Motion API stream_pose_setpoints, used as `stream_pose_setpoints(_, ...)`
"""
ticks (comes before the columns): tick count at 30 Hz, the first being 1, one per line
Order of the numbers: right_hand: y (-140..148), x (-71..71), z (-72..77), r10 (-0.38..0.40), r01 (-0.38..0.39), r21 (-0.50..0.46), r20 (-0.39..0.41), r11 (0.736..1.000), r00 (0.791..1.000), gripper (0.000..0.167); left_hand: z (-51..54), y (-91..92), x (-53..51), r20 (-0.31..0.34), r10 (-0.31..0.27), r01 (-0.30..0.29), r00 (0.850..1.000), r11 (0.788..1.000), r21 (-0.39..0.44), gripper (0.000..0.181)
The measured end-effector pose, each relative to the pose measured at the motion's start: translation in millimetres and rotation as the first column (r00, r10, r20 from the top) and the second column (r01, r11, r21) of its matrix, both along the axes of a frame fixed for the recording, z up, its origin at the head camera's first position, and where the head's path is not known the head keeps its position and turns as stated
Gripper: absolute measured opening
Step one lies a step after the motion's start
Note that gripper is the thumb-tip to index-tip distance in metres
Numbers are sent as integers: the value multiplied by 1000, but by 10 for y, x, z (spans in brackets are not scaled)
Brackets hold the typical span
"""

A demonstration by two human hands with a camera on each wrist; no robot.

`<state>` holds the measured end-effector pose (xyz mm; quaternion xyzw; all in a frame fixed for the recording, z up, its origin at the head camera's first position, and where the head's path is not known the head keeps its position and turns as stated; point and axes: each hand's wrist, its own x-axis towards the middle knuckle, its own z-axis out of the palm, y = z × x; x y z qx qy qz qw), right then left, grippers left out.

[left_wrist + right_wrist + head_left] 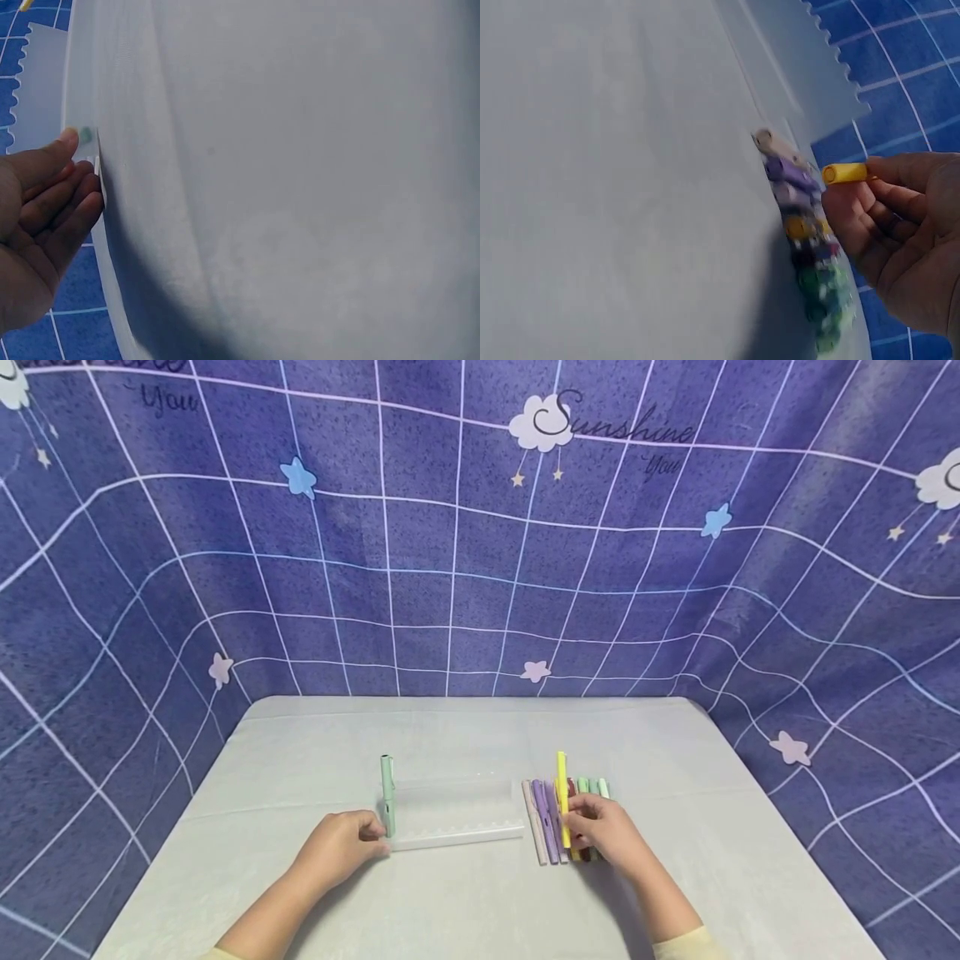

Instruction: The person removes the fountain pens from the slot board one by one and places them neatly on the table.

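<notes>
My right hand (607,831) pinches a yellow pen (562,785) between thumb and fingers. It holds the pen upright above a row of pens; in the right wrist view the pen's yellow end (845,173) points at the camera. My left hand (341,843) grips the left end of a clear, notched pen stand (457,838), thumb and fingers on either side of it. A light green pen (387,793) stands upright in the stand's left end, right by my left fingertips. Part of the stand is hard to see because it is transparent.
Beside the stand's right end lie several pens side by side: a beige pen (534,822), a purple pen (546,822), then yellow, dark red and green ones, partly behind my right hand. A white cloth covers the table (450,910). Blue patterned curtains (480,568) enclose it.
</notes>
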<state>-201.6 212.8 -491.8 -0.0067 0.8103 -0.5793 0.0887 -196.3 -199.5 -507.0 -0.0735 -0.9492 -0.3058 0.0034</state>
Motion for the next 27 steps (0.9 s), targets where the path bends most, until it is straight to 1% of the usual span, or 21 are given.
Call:
stream_pose_setpoints(3, 156, 14, -12, -8, 7, 18, 13, 1000, 1000, 28, -2, -3, -3, 0, -1, 1, 1000, 1000, 1, 19)
stream_pose_setpoints(6, 312, 24, -27, -32, 31, 45, 15, 998, 999, 28, -4, -5, -5, -1, 0, 0, 1000, 1000, 4, 19)
stream_pose_setpoints(12, 546, 61, -37, -116, 113, 106, 20, 988, 993, 25, 2, -3, -3, 0, 1, -1, 1000, 1000, 6, 19)
stream_pose_setpoints(15, 634, 71, -55, -149, 143, 173, 22, 974, 989, 22, 6, -6, -1, 3, 0, 0, 1000, 1000, 2, 19)
stream_pose_setpoints(19, 719, 68, -73, -156, 146, 288, 13, 946, 988, 18, 1, -10, -5, 3, 1, -1, 1000, 1000, -4, 19)
stream_pose_setpoints(21, 737, 70, -79, -157, 140, 336, 25, 931, 987, 18, -2, -10, -8, 4, 2, -2, 1000, 1000, -4, 19)
stream_pose_setpoints(23, 740, 67, -87, -165, 135, 368, 51, 920, 985, 19, -2, -9, -9, 5, 3, -3, 1000, 1000, -4, 19)
stream_pose_setpoints(27, 734, 56, -112, -181, 131, 390, 95, 912, 979, 20, 4, -6, -9, 10, 3, -3, 1000, 1000, -3, 19)
